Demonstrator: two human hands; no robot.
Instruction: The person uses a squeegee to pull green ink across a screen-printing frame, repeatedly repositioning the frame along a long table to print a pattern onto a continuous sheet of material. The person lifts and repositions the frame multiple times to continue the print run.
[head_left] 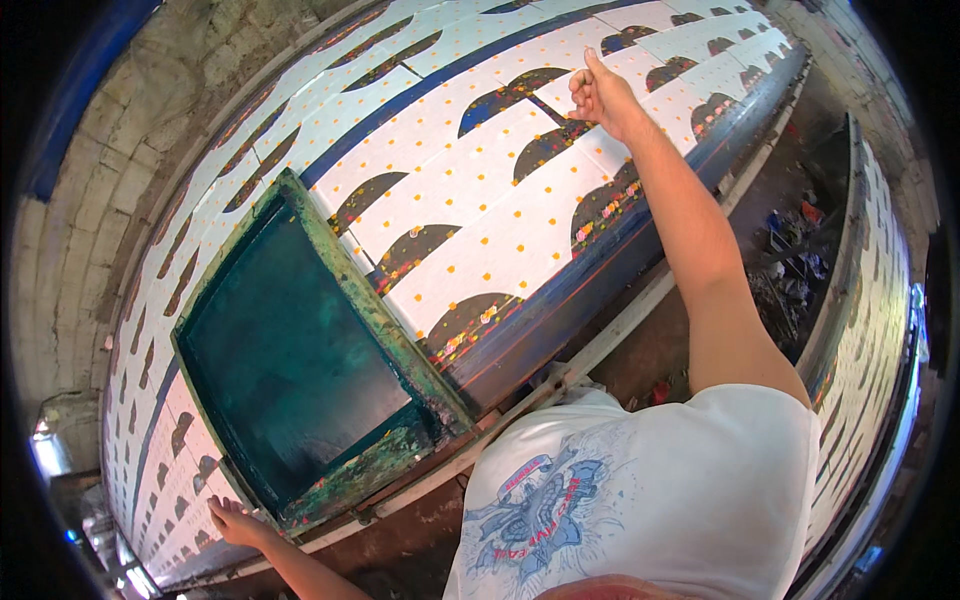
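My right hand (604,100) hangs over the far right part of the long printed cloth (470,230), thumb out and fingers loosely bent. It appears to hold nothing. At the lower left, my left hand (232,522) is beside the near left corner of a shallow green-stained frame (385,300). Its fingers are half bent and apart, with nothing visible in them. The frame lies tilted across the cloth, its inside a wet-looking dark teal sheet (290,350). White cloth with orange dots, dark half-round shapes and small flowers covers the long table.
A pale rail (620,328) follows the table's near edge, close to my body. Past a gap holding scattered litter (795,240), a second cloth-covered table (868,350) stands at right. A block wall (85,230) runs along the left.
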